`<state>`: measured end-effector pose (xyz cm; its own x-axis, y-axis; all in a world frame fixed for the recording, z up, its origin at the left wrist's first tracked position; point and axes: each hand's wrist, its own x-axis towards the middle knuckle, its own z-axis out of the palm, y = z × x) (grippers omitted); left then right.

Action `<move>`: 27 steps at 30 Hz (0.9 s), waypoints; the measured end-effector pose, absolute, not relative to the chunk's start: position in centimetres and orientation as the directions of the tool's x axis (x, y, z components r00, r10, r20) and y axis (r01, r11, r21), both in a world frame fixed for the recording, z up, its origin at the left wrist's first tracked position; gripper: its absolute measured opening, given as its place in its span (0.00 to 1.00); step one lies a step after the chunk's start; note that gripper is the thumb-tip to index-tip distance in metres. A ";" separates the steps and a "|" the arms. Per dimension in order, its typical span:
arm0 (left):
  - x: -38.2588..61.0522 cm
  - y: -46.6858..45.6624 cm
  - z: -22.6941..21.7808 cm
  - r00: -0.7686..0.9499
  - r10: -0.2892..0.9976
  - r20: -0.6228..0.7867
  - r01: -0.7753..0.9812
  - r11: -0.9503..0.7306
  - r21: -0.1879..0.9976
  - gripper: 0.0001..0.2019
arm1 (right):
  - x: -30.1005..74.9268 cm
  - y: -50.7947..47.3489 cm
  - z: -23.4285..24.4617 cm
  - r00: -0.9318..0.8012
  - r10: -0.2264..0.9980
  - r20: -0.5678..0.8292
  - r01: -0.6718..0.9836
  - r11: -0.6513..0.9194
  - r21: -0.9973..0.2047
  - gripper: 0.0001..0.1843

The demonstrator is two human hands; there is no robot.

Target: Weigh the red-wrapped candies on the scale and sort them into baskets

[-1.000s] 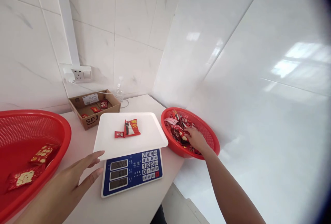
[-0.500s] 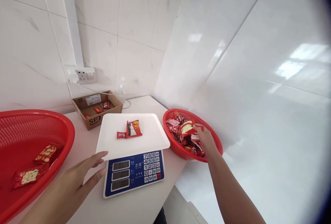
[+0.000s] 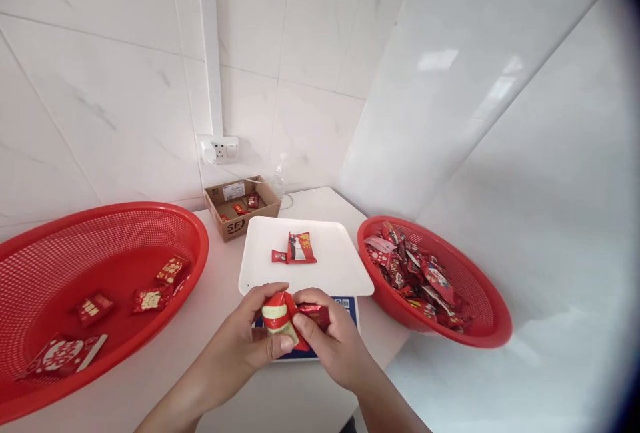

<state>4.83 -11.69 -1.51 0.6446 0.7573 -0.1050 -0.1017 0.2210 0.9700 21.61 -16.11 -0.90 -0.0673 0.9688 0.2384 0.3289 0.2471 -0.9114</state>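
In front of the scale, my left hand and my right hand meet, both with closed fingers. Between them is a red and cream snack packet, gripped by my left fingers and touched by my right. A dark red shiny packet is pinched in my right hand. Behind my hands, the white weighing tray carries a larger red packet and a small red packet side by side. My hands cover most of the scale's blue panel.
A large red basket with several packets stands at the left. On the right, a red basket holds a heap of packets. Further back are a cardboard box with a few packets, a clear bottle and a wall socket.
My right hand has left the right basket with packets and come to the middle. My left hand has moved in to meet it and grips a packet. The view has turned left.
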 end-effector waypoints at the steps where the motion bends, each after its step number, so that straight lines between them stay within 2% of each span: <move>1: 4.8 -11.5 -1.3 0.640 0.762 -0.098 -0.108 0.216 0.970 0.28 | 21.4 -16.0 -1.0 -0.068 0.971 0.228 0.306 0.238 -0.922 0.13; 4: 4.5 -11.0 -0.7 0.633 0.772 -0.050 -0.153 0.188 0.970 0.20 | 21.7 -15.7 -1.3 -0.051 0.982 0.180 0.237 0.187 -0.953 0.17; 8: 3.7 -10.5 -0.5 0.472 0.881 -0.036 -0.199 0.146 0.969 0.19 | 23.0 -15.2 -1.8 0.139 0.984 0.113 0.227 0.080 -0.971 0.23; 12: 2.6 -9.8 -0.4 0.317 0.948 -0.032 -0.248 0.115 0.962 0.17 | 24.3 -13.7 -1.9 0.226 0.974 -0.014 0.342 -0.093 -0.935 0.23; 17: 2.0 -9.6 0.0 0.254 0.967 0.000 -0.309 0.081 0.948 0.17 | 25.6 -11.1 -1.9 0.216 0.974 0.064 0.605 -0.082 -0.792 0.21; 23: 1.6 -9.6 0.5 0.227 0.974 0.027 -0.327 0.050 0.944 0.18 | 27.0 -10.2 -1.5 0.263 0.955 0.136 0.720 -0.100 -0.687 0.26; 27: 1.2 -9.5 0.7 0.215 0.976 0.040 -0.346 0.037 0.937 0.19 | 28.2 -10.4 -1.7 0.294 0.943 0.157 0.728 -0.115 -0.676 0.30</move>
